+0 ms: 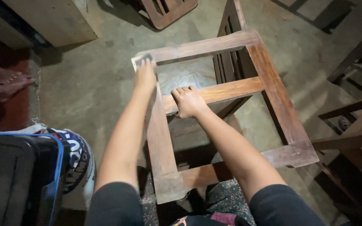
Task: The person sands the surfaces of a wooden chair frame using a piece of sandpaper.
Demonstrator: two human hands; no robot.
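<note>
left hand on sanding pad at far corner of wooden frame, right hand bracing the cross rail

my left hand (pixel 146 71) is stretched out, pressing flat on a small grey sanding pad (pixel 141 59) at the far left corner of the wooden frame (pixel 279 104). grip there is a flat press, fingers over the pad, not a closed fist; i cannot tell how much the fingers wrap it. my right hand (pixel 188 101) is curled shut over the cross rail (pixel 231 90), knuckles up, holding the frame steady.

key relation: the pad sits at the far end of the left rail (pixel 161 146), and that rail's long axis runs from the corner back toward my body, almost in line with my left forearm. left hand is the one on it; right hand is just beside, on the rail crossing it.

frame stands on the concrete floor (pixel 84 88), its near edge by my knees.

packages: a white sack with dark blue round print (pixel 80 161) low left, touching a black bin with blue rim (pixel 17 175). a pale wood box (pixel 51 19) top left. more dark wood frames (pixel 352 129) at right. someone else's bare foot (pixel 7 81) at left edge.
</note>
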